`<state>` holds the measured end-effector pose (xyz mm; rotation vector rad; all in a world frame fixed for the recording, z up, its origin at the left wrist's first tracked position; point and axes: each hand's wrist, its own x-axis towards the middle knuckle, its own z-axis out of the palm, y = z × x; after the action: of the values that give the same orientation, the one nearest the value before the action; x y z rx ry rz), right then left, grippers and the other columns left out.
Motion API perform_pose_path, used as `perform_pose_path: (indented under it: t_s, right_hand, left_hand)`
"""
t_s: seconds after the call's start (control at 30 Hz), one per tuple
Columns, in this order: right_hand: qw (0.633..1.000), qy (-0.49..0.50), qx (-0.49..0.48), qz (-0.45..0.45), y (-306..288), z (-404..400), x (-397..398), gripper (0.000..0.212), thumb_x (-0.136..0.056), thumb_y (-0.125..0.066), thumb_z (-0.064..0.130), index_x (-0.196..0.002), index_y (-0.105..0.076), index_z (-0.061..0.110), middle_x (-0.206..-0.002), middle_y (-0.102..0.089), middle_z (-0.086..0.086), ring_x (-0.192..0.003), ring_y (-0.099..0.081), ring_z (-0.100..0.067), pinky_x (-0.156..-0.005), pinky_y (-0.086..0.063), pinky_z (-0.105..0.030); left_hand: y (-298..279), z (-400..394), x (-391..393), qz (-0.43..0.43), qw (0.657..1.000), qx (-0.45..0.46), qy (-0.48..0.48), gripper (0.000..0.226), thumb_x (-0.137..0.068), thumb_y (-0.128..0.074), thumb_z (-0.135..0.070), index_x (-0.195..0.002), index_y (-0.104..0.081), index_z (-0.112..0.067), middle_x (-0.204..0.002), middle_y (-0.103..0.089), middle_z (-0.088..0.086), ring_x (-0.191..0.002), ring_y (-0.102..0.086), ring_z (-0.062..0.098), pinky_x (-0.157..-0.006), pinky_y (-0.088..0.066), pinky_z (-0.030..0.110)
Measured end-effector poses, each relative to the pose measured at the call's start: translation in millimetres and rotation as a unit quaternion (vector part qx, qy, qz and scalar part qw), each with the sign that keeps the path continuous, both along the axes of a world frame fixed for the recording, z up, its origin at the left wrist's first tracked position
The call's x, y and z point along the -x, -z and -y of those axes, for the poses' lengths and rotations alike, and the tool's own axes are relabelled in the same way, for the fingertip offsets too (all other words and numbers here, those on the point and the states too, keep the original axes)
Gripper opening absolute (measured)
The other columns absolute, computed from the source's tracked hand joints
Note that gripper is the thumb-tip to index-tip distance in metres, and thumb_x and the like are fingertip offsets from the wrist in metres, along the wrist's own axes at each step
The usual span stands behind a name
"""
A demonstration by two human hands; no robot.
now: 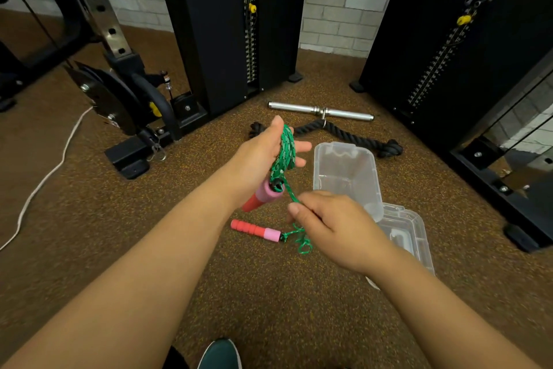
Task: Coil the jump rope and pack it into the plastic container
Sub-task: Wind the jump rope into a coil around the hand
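My left hand point(263, 153) is raised over the floor with several loops of the green jump rope point(285, 147) wound around its palm. One red and pink handle point(261, 195) hangs below that hand. My right hand point(326, 222) pinches the free strand just below the coil. The other red and pink handle point(256, 229) lies on the floor with a short tangle of rope beside it. To the right stands the clear plastic container point(348, 174), open and with nothing inside. Its clear lid point(410, 237) lies flat next to it, partly hidden by my right arm.
A metal bar point(320, 111) and a thick black rope attachment point(347, 135) lie on the brown rubber floor behind the container. Black weight stacks point(224, 27) stand at the back and right. A white cord point(45, 180) runs along the left. My shoe point(221, 355) shows at the bottom.
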<state>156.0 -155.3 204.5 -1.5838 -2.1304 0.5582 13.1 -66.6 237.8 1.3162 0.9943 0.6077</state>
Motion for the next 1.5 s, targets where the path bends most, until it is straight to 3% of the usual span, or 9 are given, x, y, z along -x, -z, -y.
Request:
perform_pose_path:
  t_s: [0.1, 0.23, 0.37, 0.5, 0.67, 0.87, 1.1, 1.3, 1.5]
  right_hand:
    - [0.989, 0.016, 0.008, -0.147, -16, -1, -3, 0.028, -0.095, -0.044, 0.037, -0.077, -0.064, 0.028, -0.079, -0.065, 0.013, -0.083, -0.057, 0.009, -0.065, -0.04, -0.019]
    - [0.948, 0.099, 0.018, -0.3, -36, -5, -10, 0.03, -0.098, -0.042, 0.02, -0.075, -0.061, 0.022, -0.061, -0.063, 0.022, -0.06, -0.055, 0.008, -0.06, -0.04, -0.006]
    - [0.916, 0.211, 0.026, -0.339, -25, -19, -30, 0.031, -0.096, -0.044, 0.036, -0.075, -0.064, 0.024, -0.057, -0.051, 0.014, -0.056, -0.047, -0.005, -0.066, -0.046, -0.028]
    - [0.899, 0.242, 0.053, -0.361, -13, -24, -36, 0.028, -0.097, -0.045, 0.034, -0.081, -0.066, 0.024, -0.055, -0.049, 0.015, -0.055, -0.044, -0.004, -0.072, -0.047, -0.033]
    - [0.907, 0.192, 0.071, -0.369, -12, -23, -33, 0.027, -0.098, -0.042, 0.015, -0.095, -0.068, 0.023, -0.069, -0.05, 0.002, -0.066, -0.049, -0.009, -0.066, -0.047, -0.015]
    - [0.899, 0.225, 0.092, -0.365, -6, -22, -40, 0.036, -0.093, -0.049, 0.043, -0.069, -0.064, 0.019, -0.047, -0.044, 0.011, -0.05, -0.046, -0.009, -0.08, -0.052, -0.044]
    - [0.863, 0.154, 0.186, -0.444, 4, -17, -54, 0.034, -0.084, -0.047, 0.047, -0.062, -0.053, 0.022, -0.08, -0.07, -0.007, -0.098, -0.065, -0.032, -0.096, -0.043, -0.039]
    - [0.823, 0.146, 0.251, -0.488, 8, -14, -70, 0.038, -0.089, -0.043, 0.038, -0.095, -0.066, 0.009, -0.069, -0.055, -0.003, -0.073, -0.055, -0.023, -0.082, -0.047, -0.035]
    - [0.903, 0.145, 0.26, -0.308, 7, -10, -74, 0.022, -0.092, -0.055, 0.019, -0.104, -0.072, 0.023, -0.107, -0.071, 0.005, -0.096, -0.065, -0.017, -0.089, -0.048, -0.023]
  left_hand:
    - [4, 4, 3, -0.133, 0.989, -0.048, 0.044, 0.056, -0.086, -0.014, -0.074, -0.1, -0.061, -0.046, -0.12, -0.065, -0.002, -0.111, -0.062, 0.022, -0.091, -0.049, 0.037]
    - [-1, 10, 3, -0.172, 0.979, -0.043, 0.1, 0.07, -0.088, -0.01, -0.07, -0.098, -0.066, -0.029, -0.09, -0.065, -0.008, -0.096, -0.06, 0.009, -0.086, -0.039, 0.023]
    - [-6, 7, 2, -0.12, 0.974, -0.043, 0.189, 0.048, -0.099, -0.033, -0.045, -0.106, -0.065, -0.01, -0.073, -0.064, 0.002, -0.072, -0.062, 0.011, -0.078, -0.051, 0.023]
    - [-3, 7, 0, -0.057, 0.984, -0.022, 0.166, 0.025, -0.101, -0.04, -0.022, -0.097, -0.061, -0.008, -0.058, -0.045, -0.005, -0.053, -0.043, 0.008, -0.055, -0.043, 0.016]
    - [-2, 1, 1, 0.036, 0.997, 0.018, 0.063, 0.029, -0.102, -0.037, -0.024, -0.08, -0.052, -0.013, -0.05, -0.036, -0.009, -0.047, -0.032, 0.006, -0.048, -0.034, 0.016]
    - [-4, -3, 0, 0.069, 0.997, 0.022, 0.001, 0.033, -0.102, -0.035, -0.03, -0.076, -0.049, -0.016, -0.049, -0.033, -0.009, -0.047, -0.03, 0.009, -0.051, -0.033, 0.02]
    - [-3, -18, 11, 0.227, 0.947, 0.115, -0.194, 0.033, -0.099, -0.041, -0.03, -0.072, -0.051, -0.015, -0.046, -0.032, -0.009, -0.045, -0.028, 0.008, -0.041, -0.033, 0.016]
    - [-4, -23, 20, 0.231, 0.924, 0.109, -0.284, 0.036, -0.1, -0.041, -0.031, -0.07, -0.053, -0.015, -0.049, -0.033, -0.008, -0.048, -0.026, 0.008, -0.047, -0.03, 0.019]
    - [-7, -24, 19, 0.255, 0.906, 0.13, -0.312, 0.035, -0.099, -0.042, -0.032, -0.071, -0.053, -0.016, -0.05, -0.034, -0.008, -0.045, -0.028, 0.007, -0.047, -0.029, 0.018]
